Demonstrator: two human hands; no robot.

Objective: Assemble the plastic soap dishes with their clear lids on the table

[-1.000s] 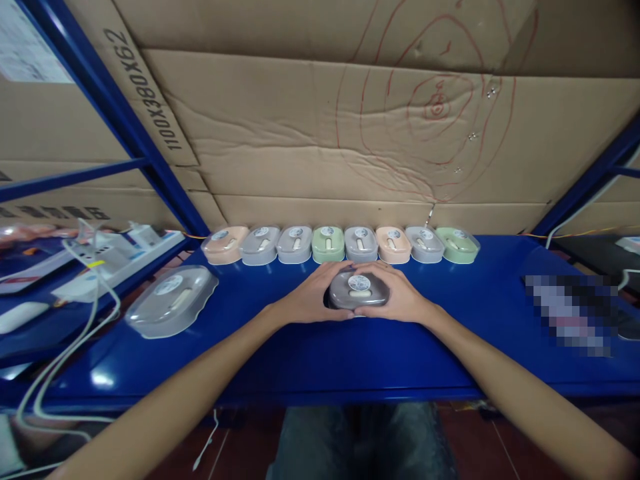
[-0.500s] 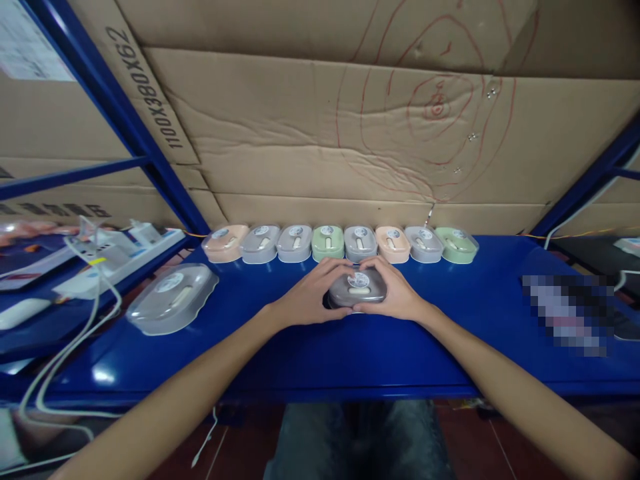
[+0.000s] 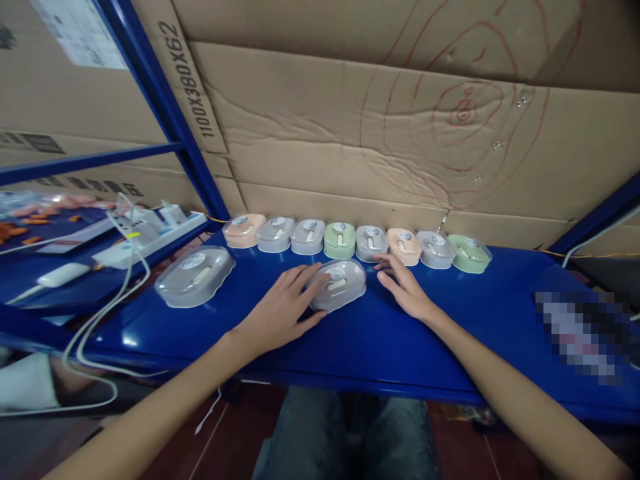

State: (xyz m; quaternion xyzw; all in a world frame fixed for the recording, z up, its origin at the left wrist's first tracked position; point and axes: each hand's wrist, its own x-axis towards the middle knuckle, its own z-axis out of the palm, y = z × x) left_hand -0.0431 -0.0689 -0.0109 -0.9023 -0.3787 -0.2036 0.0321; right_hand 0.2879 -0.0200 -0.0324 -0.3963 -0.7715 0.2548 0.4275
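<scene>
A grey plastic box [image 3: 345,293] with a clear lid, a round sticker and a pale tab lies on the blue shelf, tilted slightly in its heading. My left hand [image 3: 283,310] is at its left side, fingers spread, the index finger reaching over the lid and the thumb near its front edge. To the right of the box, my right hand [image 3: 406,287] hovers with fingers apart, holding nothing and not touching it. Just behind that hand sits another grey box [image 3: 371,244] in the back row. A larger-looking grey box [image 3: 193,283] stands on the left.
Several boxes line the cardboard wall [image 3: 310,133], among them a peach box [image 3: 243,232], a green box [image 3: 340,243] and a green box [image 3: 469,257] at the right end. White cables [image 3: 107,320] and a power strip [image 3: 150,240] lie left. A blurred-out item [image 3: 575,337] is right.
My right hand has let go of the grey box and moved right. My left hand has opened and shifted left with the box, which now sits turned. The view has swung slightly left.
</scene>
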